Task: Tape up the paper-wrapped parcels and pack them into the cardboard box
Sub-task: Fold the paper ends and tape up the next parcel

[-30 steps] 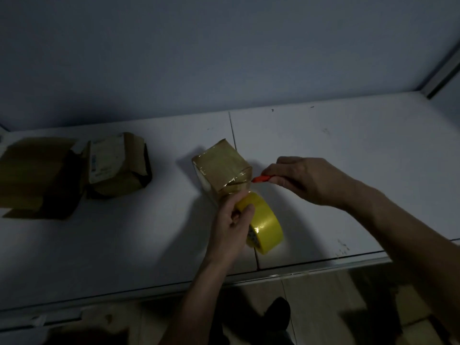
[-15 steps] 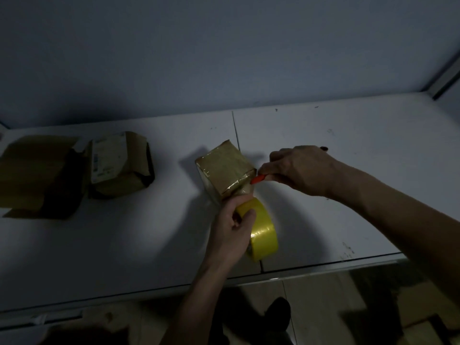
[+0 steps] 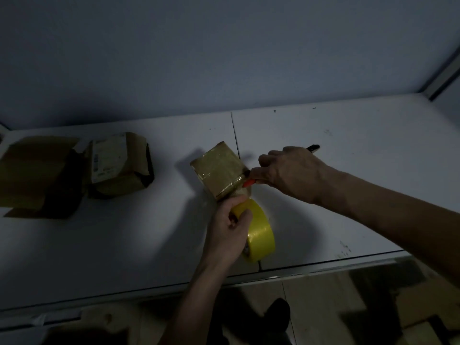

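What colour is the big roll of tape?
Bright yellow. The tape roll, held by the left hand, shows best in the head view.

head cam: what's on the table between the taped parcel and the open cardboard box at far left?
A second cardboard box with a white label, close beside the open cardboard box. Between it and the taped parcel the head view shows only bare table.

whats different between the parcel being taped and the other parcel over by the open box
The parcel being taped sits mid-table between both hands, its top glossy with tape; the other parcel lies untouched beside the open cardboard box.
The parcel being taped shows plain brown faces; the other parcel carries a pale printed label on top.
The parcel being taped looks tight and squared; the other parcel's wrapping looks looser, with a flap lifting at its right.
Both are brown, roughly box-shaped and rest on the white table.
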